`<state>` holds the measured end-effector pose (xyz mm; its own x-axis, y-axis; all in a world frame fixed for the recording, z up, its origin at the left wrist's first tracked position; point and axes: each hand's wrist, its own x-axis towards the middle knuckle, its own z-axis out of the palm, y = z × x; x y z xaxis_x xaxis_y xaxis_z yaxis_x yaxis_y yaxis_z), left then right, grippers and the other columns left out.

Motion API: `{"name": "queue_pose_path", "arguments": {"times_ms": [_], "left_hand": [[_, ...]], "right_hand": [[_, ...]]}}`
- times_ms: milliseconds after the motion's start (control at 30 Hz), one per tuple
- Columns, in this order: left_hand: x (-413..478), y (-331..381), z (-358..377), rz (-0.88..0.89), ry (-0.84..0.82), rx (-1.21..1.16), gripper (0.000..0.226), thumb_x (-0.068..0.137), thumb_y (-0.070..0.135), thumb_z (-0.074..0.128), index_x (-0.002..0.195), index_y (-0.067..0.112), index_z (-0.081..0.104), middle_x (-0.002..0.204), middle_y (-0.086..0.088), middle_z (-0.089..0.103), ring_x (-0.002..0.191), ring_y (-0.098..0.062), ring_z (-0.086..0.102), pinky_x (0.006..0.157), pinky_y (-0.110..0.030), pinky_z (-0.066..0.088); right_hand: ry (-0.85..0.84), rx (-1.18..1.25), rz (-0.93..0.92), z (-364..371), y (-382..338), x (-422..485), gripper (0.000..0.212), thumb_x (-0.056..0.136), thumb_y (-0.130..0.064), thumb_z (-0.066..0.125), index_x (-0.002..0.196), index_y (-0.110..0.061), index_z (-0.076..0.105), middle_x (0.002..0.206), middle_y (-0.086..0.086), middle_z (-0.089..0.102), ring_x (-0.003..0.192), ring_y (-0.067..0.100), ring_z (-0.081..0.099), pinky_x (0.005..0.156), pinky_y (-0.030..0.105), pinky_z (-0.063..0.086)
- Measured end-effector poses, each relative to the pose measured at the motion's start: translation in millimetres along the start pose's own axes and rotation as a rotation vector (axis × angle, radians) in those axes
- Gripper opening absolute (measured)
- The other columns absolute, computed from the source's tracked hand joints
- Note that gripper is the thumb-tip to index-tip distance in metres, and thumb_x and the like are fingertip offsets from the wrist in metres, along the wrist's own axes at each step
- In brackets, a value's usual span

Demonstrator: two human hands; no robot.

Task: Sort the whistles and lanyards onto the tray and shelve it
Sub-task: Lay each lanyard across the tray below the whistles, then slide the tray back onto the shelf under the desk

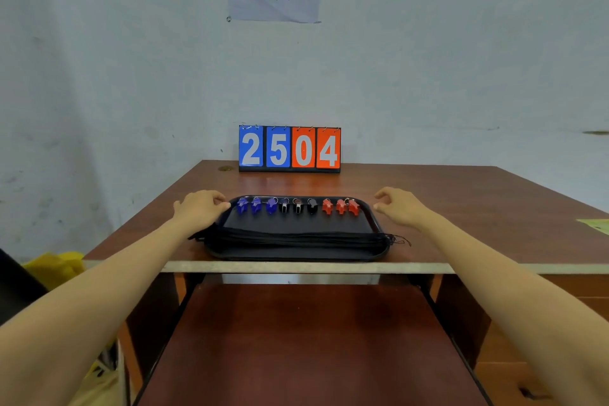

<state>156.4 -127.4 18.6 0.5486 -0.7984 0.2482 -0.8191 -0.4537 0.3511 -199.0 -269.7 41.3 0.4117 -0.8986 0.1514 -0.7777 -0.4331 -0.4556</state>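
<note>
Center frame, the tray (pixel 296 254) holds 9 whistles (pixel 298 206). The left hand (pixel 201 209) curls its fingers at the rim, grip unclear. The right hand (pixel 400 209) has relaxed fingers, holding nothing.

Black rectangular plastic tray (pixel 296 223) with rounded corners, lying flat near the front edge of a brown wooden table (pixel 461 208). Along its far side, nine small whistles stand in a row: three blue whistles (pixel 256 205), three black whistles (pixel 298 207), three red whistles (pixel 340 207). Black cord lanyards (pixel 296 238) lie bundled across the near side, their ends overhanging both rims.

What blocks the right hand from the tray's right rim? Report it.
Nothing visible, probably: the right hand hovers just beside the right rim of the tray, fingers loosely curled and empty, only bare table between them. The lanyards lie nearer the front edge.
</note>
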Motion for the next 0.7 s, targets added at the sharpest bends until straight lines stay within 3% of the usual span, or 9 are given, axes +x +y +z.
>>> {"name": "queue_pose_path", "arguments": {"times_ms": [133, 233, 333, 467, 567, 700], "left_hand": [[18, -2, 5, -0.043, -0.144, 0.009, 0.044, 0.092, 0.044, 0.05, 0.132, 0.023, 0.051, 0.129, -0.004, 0.06, 0.12, -0.026, 0.053, 0.106, -0.046, 0.037], [32, -9, 9, -0.066, -0.187, 0.032, 0.046, 0.09, 0.043, 0.054, 0.131, 0.023, 0.052, 0.129, -0.004, 0.06, 0.116, -0.026, 0.056, 0.103, -0.045, 0.042], [45, -18, 15, -0.08, -0.231, 0.072, 0.035, 0.088, 0.044, 0.056, 0.116, 0.025, 0.063, 0.119, -0.002, 0.065, 0.107, -0.025, 0.059, 0.1, -0.043, 0.044], [56, -20, 22, -0.081, -0.238, 0.046, 0.026, 0.086, 0.04, 0.059, 0.098, 0.022, 0.073, 0.102, -0.002, 0.07, 0.095, -0.024, 0.06, 0.096, -0.043, 0.046], [59, -18, 24, -0.112, -0.243, 0.058, 0.025, 0.086, 0.037, 0.059, 0.095, 0.019, 0.074, 0.098, -0.003, 0.07, 0.095, -0.024, 0.058, 0.093, -0.039, 0.043], [56, -13, 22, -0.143, -0.239, 0.058, 0.025, 0.087, 0.036, 0.058, 0.098, 0.018, 0.073, 0.102, -0.003, 0.069, 0.1, -0.026, 0.055, 0.084, -0.038, 0.028]], "right_hand": [[-0.069, -0.061, 0.063, 14, -4, 21, 0.054, 0.095, -0.027, 0.051, 0.143, -0.011, 0.034, 0.148, 0.01, 0.039, 0.132, 0.027, 0.042, 0.108, 0.037, 0.034], [-0.145, -0.15, 0.125, 22, -4, 33, 0.055, 0.094, -0.03, 0.052, 0.142, -0.01, 0.034, 0.144, 0.011, 0.044, 0.127, 0.028, 0.046, 0.103, 0.037, 0.039], [-0.163, -0.223, 0.155, 30, 3, 45, 0.046, 0.092, -0.033, 0.054, 0.132, -0.013, 0.046, 0.133, 0.01, 0.054, 0.117, 0.028, 0.054, 0.1, 0.04, 0.044], [-0.145, -0.248, 0.186, 38, 9, 54, 0.025, 0.087, -0.021, 0.051, 0.11, -0.013, 0.058, 0.106, 0.008, 0.064, 0.094, 0.028, 0.059, 0.089, 0.041, 0.049], [-0.125, -0.22, 0.194, 40, 9, 56, 0.022, 0.086, -0.018, 0.05, 0.106, -0.013, 0.06, 0.099, 0.007, 0.065, 0.088, 0.026, 0.061, 0.084, 0.04, 0.053], [-0.111, -0.182, 0.204, 41, 10, 54, 0.021, 0.087, -0.018, 0.051, 0.105, -0.017, 0.063, 0.097, 0.006, 0.066, 0.088, 0.025, 0.061, 0.088, 0.044, 0.051]]}}
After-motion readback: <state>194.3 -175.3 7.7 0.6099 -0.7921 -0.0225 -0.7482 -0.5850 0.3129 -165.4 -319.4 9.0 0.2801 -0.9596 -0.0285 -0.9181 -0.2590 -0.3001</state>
